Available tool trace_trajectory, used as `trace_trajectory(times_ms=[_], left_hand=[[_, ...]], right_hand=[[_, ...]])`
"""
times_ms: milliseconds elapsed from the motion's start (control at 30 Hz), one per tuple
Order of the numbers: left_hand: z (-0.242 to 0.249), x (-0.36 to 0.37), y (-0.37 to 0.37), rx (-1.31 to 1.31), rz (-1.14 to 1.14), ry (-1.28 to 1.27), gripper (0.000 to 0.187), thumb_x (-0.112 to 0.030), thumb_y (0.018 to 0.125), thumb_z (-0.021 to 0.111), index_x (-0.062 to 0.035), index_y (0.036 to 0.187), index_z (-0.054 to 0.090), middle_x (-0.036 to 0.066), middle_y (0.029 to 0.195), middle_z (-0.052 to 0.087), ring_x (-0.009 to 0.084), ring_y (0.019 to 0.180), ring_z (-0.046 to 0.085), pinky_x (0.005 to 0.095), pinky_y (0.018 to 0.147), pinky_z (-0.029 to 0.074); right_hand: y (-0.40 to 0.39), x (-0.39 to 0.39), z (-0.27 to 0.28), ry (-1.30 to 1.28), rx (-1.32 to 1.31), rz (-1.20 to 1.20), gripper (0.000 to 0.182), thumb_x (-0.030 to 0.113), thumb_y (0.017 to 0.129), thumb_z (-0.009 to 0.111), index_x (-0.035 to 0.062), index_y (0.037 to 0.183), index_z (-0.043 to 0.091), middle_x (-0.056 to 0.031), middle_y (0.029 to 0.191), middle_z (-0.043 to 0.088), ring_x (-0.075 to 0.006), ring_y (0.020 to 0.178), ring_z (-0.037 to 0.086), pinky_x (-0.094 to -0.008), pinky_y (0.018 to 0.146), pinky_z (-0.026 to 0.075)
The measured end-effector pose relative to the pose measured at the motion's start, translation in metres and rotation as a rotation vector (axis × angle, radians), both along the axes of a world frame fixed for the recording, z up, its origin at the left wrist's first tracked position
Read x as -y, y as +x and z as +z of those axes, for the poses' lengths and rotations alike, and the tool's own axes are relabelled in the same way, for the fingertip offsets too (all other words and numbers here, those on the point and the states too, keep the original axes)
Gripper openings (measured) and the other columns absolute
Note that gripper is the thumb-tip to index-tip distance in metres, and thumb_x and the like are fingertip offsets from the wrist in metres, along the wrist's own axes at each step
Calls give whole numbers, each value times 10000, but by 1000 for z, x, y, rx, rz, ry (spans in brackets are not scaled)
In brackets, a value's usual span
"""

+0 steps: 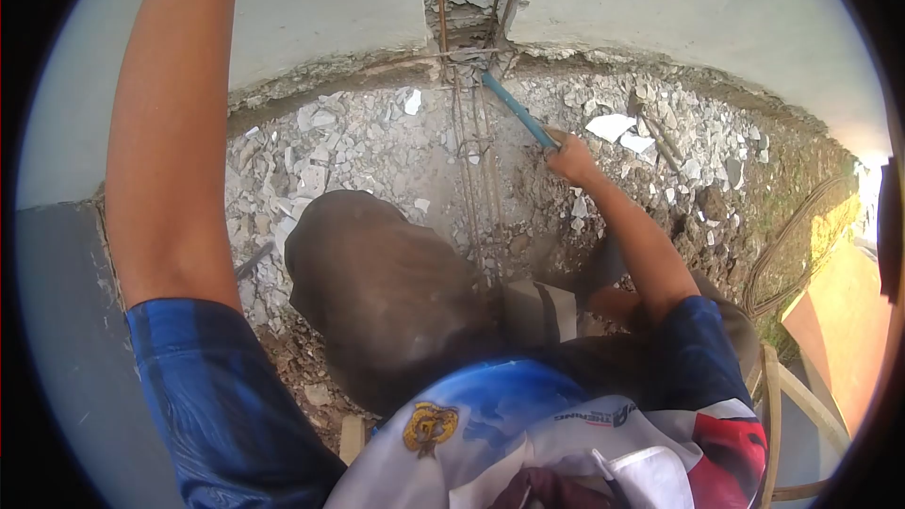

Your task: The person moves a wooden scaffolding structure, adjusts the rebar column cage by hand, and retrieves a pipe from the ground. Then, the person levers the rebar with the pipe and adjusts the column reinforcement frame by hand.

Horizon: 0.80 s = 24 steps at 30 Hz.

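Observation:
My right hand [570,160] is closed around the near end of a teal bar-like tool [517,109]. The tool slants up and left, and its far end meets the foot of a gap in the wall; I cannot make out the tip. Rusty rebar [441,0] with cross ties stands in that gap, with broken masonry behind it. Thinner rods [462,160] run from the gap's base down over the ground towards me. My left arm [174,132] reaches up past the top edge of the view, so its hand is out of sight.
Plastered wall [650,0] stands on both sides of the gap. Rubble [330,146] and larger white chips [611,126] cover the ground. A bent cable [792,245], an orange board [834,306] and wooden pieces [773,415] lie at the right. My knee [377,273] is close below.

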State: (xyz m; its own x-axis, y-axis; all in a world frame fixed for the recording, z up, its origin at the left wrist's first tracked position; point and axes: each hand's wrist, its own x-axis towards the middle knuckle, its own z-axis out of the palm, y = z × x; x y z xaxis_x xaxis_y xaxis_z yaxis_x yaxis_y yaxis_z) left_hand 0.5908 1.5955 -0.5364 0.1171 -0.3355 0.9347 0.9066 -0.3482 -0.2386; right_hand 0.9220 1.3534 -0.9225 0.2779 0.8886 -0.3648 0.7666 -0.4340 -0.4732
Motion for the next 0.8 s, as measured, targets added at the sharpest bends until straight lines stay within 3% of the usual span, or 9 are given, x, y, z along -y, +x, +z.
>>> trace_trajectory(times_ms=[67,167,200,300,533,600,700,800], left_hand=[[1,4,-7,8,23,-4,553,-454,979,447,-84,1390,428,266,1279,463,434,1251,425,542,1038,321],[2,14,-11,9,26,-24,557,-454,981,442,-81,1394,418,271,1287,449,436,1257,415,543,1042,315],[6,15,-11,13,24,-22,558,-454,981,440,-80,1395,414,272,1289,445,437,1259,412,544,1043,313],[3,15,-27,38,52,-43,562,-453,983,435,-77,1399,404,276,1297,431,440,1264,402,545,1046,308],[-10,15,-39,55,81,-95,572,-453,987,423,-70,1409,379,286,1315,398,446,1277,378,549,1055,295],[-12,21,-37,42,76,-121,574,-453,988,419,-68,1412,372,289,1320,389,448,1281,371,550,1057,291],[-9,24,-43,33,96,-131,579,-452,990,414,-65,1416,362,293,1327,375,450,1286,361,552,1061,285],[-5,23,-46,35,108,-130,583,-452,991,409,-61,1420,351,297,1335,360,453,1291,351,553,1064,280]], right_hand=[[-19,-1,-7,14,-132,-58,513,78,765,527,83,1271,611,-301,914,660,-434,918,653,-470,859,523],[-10,-8,-1,9,107,158,493,57,764,516,73,1244,631,-299,944,661,-423,927,655,-466,866,521],[-5,-23,34,-65,145,259,505,53,762,519,60,1257,619,-293,960,663,-414,933,656,-463,869,518],[-1,-29,95,-51,157,263,503,52,756,527,50,1251,622,-286,973,665,-404,930,660,-459,869,518],[-51,-62,65,45,172,116,373,74,773,553,17,1123,664,-289,958,674,-392,947,669,-460,866,528],[-56,-94,21,36,257,123,319,79,795,544,-4,1081,658,-267,962,686,-374,937,683,-477,854,536],[-77,-126,101,-301,149,198,311,85,817,542,-15,1097,635,-245,990,691,-365,949,685,-483,853,538],[-69,-126,141,-524,235,340,314,100,830,543,-13,1112,624,-250,1020,683,-370,978,677,-487,869,533]])
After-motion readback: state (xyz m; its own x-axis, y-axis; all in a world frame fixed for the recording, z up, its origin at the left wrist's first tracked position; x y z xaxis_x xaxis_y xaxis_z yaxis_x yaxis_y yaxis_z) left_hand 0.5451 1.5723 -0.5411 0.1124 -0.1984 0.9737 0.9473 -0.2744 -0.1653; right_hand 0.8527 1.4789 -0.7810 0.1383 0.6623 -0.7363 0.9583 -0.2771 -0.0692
